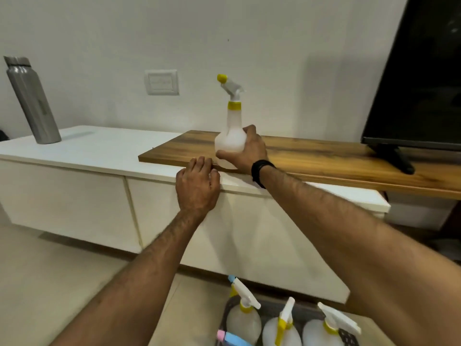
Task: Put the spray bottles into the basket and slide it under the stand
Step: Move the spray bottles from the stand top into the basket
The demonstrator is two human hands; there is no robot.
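Observation:
A white spray bottle [230, 136] with a yellow collar and nozzle stands upright on the wooden board [324, 156] of the stand. My right hand [245, 149] is wrapped around its lower body. My left hand [197, 187] rests curled on the front edge of the white stand [99, 151], holding nothing. On the floor at the bottom of the view sits a dark basket [348, 337] with three white spray bottles [282, 325] standing in it, plus a pink and blue object [230, 338] at its left.
A steel water bottle [32, 101] stands at the stand's left end. A black TV [419, 76] on its foot occupies the right end of the wooden board. A wall switch plate [162, 82] is behind. Beige floor tiles lie in front of the stand.

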